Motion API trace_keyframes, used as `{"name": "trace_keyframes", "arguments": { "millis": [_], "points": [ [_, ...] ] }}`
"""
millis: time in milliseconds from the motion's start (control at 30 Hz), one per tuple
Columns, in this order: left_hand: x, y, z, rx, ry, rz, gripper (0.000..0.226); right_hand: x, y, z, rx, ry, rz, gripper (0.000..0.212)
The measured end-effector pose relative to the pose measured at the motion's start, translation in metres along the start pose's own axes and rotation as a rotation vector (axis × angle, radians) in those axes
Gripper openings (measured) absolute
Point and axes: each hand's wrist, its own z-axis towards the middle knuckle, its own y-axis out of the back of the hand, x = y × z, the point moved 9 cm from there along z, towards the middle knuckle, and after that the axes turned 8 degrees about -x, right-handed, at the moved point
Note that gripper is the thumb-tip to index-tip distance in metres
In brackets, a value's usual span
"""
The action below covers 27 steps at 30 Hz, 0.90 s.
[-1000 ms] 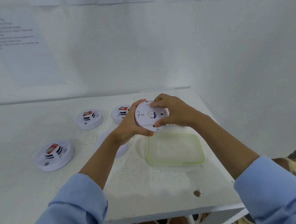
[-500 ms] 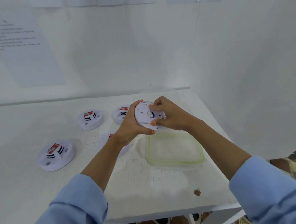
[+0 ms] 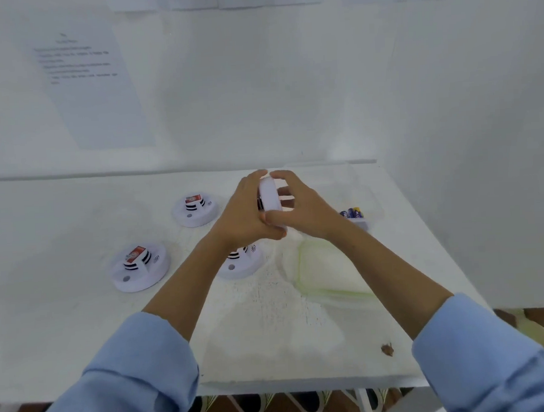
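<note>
I grip a round white plastic smoke detector (image 3: 269, 196) edge-on between both hands, above the far middle of the white painted table (image 3: 271, 338). My left hand (image 3: 246, 216) curls round its left face. My right hand (image 3: 302, 210) wraps its right side.

3 matching detectors (image 3: 139, 266) lie on the rough, chipped tabletop to my left. A clear green-rimmed lid (image 3: 327, 272) lies beneath my right forearm, with a clear tub of batteries (image 3: 353, 214) beyond. White walls close the corner, and a printed paper sheet (image 3: 94, 89) hangs there.
</note>
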Motion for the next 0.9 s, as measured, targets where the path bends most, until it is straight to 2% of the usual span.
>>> {"name": "trace_keyframes", "arguments": {
  "millis": [167,300,367,467,600,667,767,900],
  "points": [
    [0.002,0.048,-0.001,-0.142,-0.143,0.281,0.113,0.012,-0.034,0.021,-0.105,-0.024,0.277,0.059],
    [0.021,0.093,-0.004,-0.177,-0.154,0.224,0.116,0.004,-0.072,0.048,-0.2,-0.243,0.687,0.043],
    [0.05,0.119,-0.005,-0.156,-0.03,0.07,0.119,0.004,-0.095,0.061,-0.186,-0.296,0.84,0.042],
    [0.098,0.142,-0.012,0.002,0.245,-0.313,0.107,0.013,-0.131,0.076,-0.132,-0.301,0.993,0.043],
    [0.133,0.162,-0.015,0.076,0.303,-0.465,0.092,0.03,-0.175,0.088,0.015,-0.274,1.17,0.036],
    [0.148,0.171,-0.013,0.051,0.308,-0.503,0.087,0.023,-0.189,0.093,0.003,-0.327,1.081,0.035],
    [0.168,0.183,-0.013,0.039,0.297,-0.526,0.086,0.011,-0.206,0.098,0.022,-0.368,0.744,0.048],
    [0.186,0.198,-0.013,0.04,0.292,-0.561,0.088,0.018,-0.225,0.102,0.057,-0.293,0.68,0.076]
  ]
}}
